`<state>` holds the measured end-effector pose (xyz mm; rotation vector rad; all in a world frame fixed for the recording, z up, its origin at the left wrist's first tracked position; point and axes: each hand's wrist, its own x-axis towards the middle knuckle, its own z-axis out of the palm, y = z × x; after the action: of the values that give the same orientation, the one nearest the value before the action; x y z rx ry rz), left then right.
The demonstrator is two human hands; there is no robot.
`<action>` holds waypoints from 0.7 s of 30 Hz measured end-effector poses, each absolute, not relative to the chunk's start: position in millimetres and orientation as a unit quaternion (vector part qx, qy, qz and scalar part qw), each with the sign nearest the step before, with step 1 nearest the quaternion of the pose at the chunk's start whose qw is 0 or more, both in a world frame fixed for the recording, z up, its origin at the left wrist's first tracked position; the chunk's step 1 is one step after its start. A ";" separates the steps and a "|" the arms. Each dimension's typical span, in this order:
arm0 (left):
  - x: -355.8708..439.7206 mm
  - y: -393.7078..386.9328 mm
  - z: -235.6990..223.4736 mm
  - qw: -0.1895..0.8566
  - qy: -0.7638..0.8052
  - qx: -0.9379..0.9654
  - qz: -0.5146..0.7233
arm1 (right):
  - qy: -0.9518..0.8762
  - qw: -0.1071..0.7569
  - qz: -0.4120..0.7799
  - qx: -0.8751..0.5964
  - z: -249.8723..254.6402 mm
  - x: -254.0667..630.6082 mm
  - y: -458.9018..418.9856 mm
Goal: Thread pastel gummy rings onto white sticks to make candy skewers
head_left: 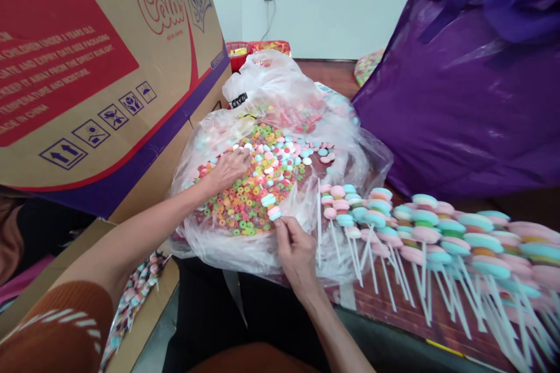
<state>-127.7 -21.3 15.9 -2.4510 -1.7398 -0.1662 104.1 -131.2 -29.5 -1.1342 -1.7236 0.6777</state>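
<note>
My right hand [295, 247] pinches the lower end of a candy skewer [271, 208], a short stack of pastel blue, pink and white discs with a coloured layer among them. It is held over the near edge of a candy pile. My left hand [231, 168] rests on the loose ring candies [236, 205], its fingers curled together and their tips partly hidden; what they hold, if anything, cannot be made out. White, pink and blue candy discs [307, 161] lie beyond the rings. A clear plastic bag [205, 247] is spread under and around the candies.
Many finished candy skewers [424, 227] with white sticks lie in rows along the right of the table. A large printed carton [109, 70] stands at left, a purple bag [459, 87] at right. Below left, an open box holds wrapped candies [135, 297].
</note>
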 end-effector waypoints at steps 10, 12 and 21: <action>-127.0 -29.7 21.7 0.071 -0.614 -0.781 -0.091 | -0.690 0.472 0.290 -0.466 -29.0 104.5 -132.7; -125.1 -40.0 23.9 0.042 -0.647 -0.743 -0.164 | -0.688 0.471 0.296 -0.466 -29.0 104.6 -132.7; -127.1 -67.7 7.3 -0.052 -0.619 -0.750 -0.225 | -0.696 0.464 0.292 -0.464 -27.0 104.5 -132.2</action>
<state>-127.1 -67.7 7.3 -2.4396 -2.0127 -0.7329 104.5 -132.2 -27.0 -1.1389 -1.7099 0.7164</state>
